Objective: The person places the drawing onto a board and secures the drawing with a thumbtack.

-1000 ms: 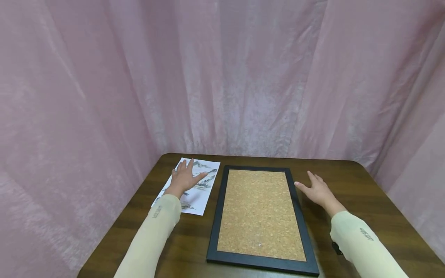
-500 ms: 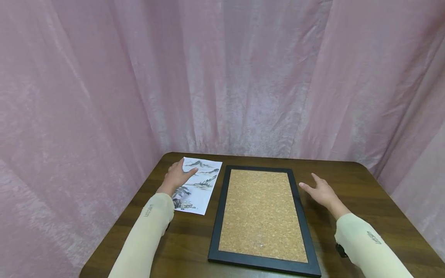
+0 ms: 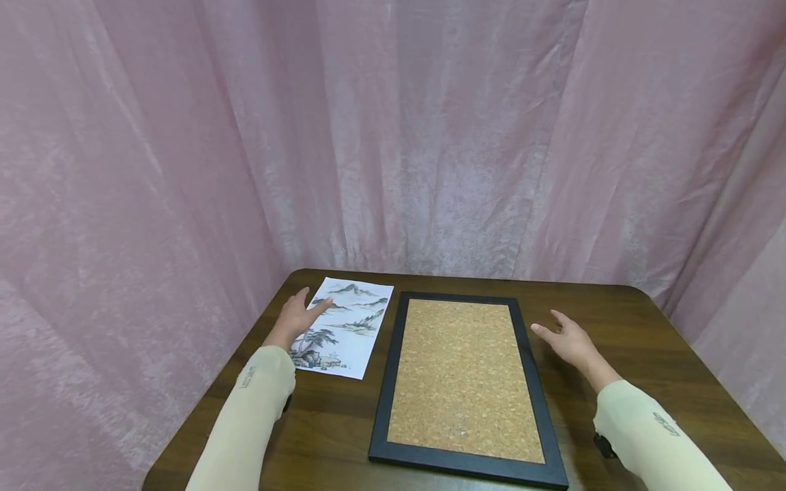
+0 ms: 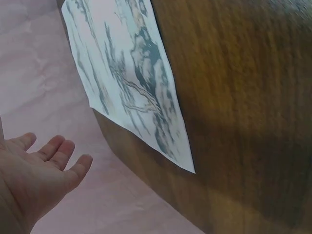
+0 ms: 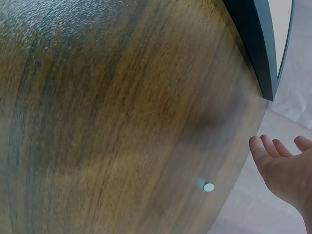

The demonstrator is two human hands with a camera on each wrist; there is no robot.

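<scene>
A paper print of an ink landscape point(image 3: 351, 346) lies flat on the left part of the table, with mountains, a pine tree and rocks on it. My left hand point(image 3: 293, 320) is at its left edge with fingers apart and nothing held. In the left wrist view, the left hand point(image 4: 41, 173) shows loosely spread fingers, apart from the sheet. Right of the print lies a cork board point(image 3: 463, 382) in a black frame. My right hand point(image 3: 571, 343) hovers beside the frame's right side, thumb spread and holding nothing. The right wrist view shows the same relaxed right hand point(image 5: 287, 178).
A small white round piece with a greenish side point(image 5: 208, 186) sits on the wood in the right wrist view. The brown wooden table point(image 3: 338, 429) has rounded far corners. Pink curtains point(image 3: 454, 136) hang behind it and along both sides.
My left hand has moved left and toward me, off the middle of the print, uncovering more of the picture. The right hand has shifted slightly right, away from the frame.
</scene>
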